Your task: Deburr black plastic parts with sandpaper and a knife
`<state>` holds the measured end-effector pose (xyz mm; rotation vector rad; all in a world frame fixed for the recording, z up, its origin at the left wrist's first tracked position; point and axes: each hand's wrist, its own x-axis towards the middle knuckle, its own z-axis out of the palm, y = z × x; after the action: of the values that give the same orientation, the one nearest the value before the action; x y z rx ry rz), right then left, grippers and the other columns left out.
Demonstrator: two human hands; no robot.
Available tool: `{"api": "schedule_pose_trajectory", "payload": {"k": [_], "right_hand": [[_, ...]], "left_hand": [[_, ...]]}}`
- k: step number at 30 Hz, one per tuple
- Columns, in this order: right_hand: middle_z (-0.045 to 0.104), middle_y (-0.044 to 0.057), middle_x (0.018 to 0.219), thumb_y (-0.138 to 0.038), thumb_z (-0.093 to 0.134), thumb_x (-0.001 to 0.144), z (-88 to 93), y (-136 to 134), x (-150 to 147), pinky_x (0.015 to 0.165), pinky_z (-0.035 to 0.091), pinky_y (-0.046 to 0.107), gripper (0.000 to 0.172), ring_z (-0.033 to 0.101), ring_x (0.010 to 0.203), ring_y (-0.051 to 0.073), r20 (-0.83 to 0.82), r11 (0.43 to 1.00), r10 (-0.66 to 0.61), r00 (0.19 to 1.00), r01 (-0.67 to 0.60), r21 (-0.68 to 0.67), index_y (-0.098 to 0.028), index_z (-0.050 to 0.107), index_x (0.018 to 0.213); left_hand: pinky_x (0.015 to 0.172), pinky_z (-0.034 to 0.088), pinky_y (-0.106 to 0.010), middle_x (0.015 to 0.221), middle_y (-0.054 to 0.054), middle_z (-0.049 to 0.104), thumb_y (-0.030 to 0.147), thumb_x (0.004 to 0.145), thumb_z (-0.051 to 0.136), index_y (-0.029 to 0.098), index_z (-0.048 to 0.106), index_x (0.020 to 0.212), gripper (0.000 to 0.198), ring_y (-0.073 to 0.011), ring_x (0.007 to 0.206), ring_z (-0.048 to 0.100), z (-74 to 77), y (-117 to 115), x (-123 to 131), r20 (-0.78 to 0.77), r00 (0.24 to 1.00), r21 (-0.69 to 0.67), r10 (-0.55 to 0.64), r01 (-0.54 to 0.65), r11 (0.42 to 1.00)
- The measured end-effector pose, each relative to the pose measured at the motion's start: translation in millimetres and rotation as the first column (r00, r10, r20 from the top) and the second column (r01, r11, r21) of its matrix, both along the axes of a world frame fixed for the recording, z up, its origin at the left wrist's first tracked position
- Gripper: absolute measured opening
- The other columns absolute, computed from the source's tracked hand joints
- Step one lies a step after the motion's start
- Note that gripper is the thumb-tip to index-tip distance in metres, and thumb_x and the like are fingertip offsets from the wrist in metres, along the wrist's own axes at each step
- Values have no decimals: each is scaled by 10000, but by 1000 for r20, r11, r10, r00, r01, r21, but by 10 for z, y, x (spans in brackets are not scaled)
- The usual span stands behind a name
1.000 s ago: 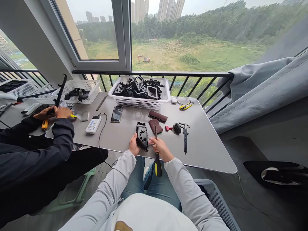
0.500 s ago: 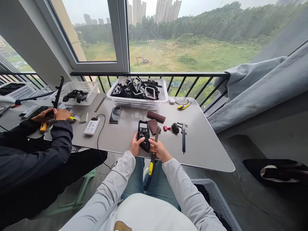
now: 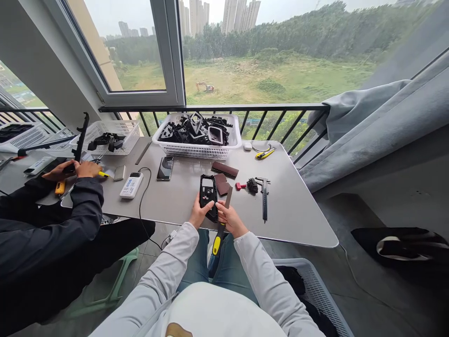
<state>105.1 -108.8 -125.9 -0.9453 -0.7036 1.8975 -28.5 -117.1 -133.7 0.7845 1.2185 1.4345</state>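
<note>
Your desk (image 3: 291,210) carries, at its far edge, a white plastic basket (image 3: 194,152) of black plastic parts (image 3: 192,131). At its near edge, your left hand (image 3: 199,214) grips a black plastic housing (image 3: 207,196); your right hand (image 3: 228,217) holds a yellow-handled tool (image 3: 217,244) just beside the housing.

Metal table (image 3: 291,215) with basket (image 3: 194,150), caliper (image 3: 264,199), phone (image 3: 165,168)

Matt black plastic housing (image 3: 207,191), rough brown sanding pads (image 3: 222,184), smooth brushed-steel tabletop (image 3: 294,215)
</note>
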Motion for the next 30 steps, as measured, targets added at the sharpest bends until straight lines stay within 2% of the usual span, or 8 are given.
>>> {"api": "schedule_pose_trajectory", "payload": {"k": [2,5,8,12,21,24,27,30], "right_hand": [[274,-159,408,-444,846,534,0,-7,-2,348,97,173,498,166,345,23,6,1000,0,1000,0,3,-219,516,831],[274,-162,390,-449,845,542,5,-13,-20,353,108,172,503,171,340,23,17,1000,13,1000,-13,6,-219,511,839],[277,-164,376,-467,843,542,6,-17,-50,355,109,173,511,170,331,20,26,1000,21,999,-21,11,-217,507,834],[250,-172,368,-509,830,541,0,-28,-76,353,92,178,523,169,310,20,38,1000,20,999,-21,18,-221,497,822],[263,-159,392,-541,832,533,-23,-36,-99,342,109,175,527,169,315,20,67,1000,-5,998,4,16,-219,513,801],[378,-107,466,-654,739,595,-22,-19,-108,333,113,184,523,166,329,17,74,1000,-29,997,29,10,-213,527,779],[490,-36,576,-780,533,684,4,-1,-73,327,137,197,593,192,351,30,95,998,-59,994,59,6,-204,570,821],[512,-11,610,-785,407,737,51,2,26,337,154,206,635,211,367,48,151,998,-64,987,63,10,-202,609,888]], "left_hand": [[906,456,-350,1004,-70,678,281,512,864,204,611,1124,667,-249,988,623,13,2,1,-53,998,-18,25,-26,1000],[881,454,-344,978,-61,668,290,514,863,194,591,1122,673,-223,929,622,41,1,-3,-71,997,-21,2,-4,1000],[825,464,-322,958,-49,649,318,557,825,189,568,1106,619,-192,867,615,79,-9,-10,3,1000,-27,-10,10,1000],[781,465,-304,923,-31,632,301,541,797,195,550,1076,599,-175,824,604,105,-22,-17,97,995,-31,-17,20,999],[801,459,-316,961,-30,620,344,597,699,208,564,1087,527,-191,870,595,-16,-6,-47,167,986,-10,-2,4,1000],[810,465,-316,995,-43,631,333,608,732,202,565,1094,531,-191,889,610,-38,-5,-49,196,981,21,-1,-3,1000],[817,478,-317,1014,-50,640,359,636,742,197,559,1096,521,-189,899,619,-53,-1,-51,171,985,18,27,-30,999],[859,474,-327,1041,-57,644,399,672,735,195,551,1102,510,-192,942,618,-57,7,-41,115,991,11,70,-72,997]]}}
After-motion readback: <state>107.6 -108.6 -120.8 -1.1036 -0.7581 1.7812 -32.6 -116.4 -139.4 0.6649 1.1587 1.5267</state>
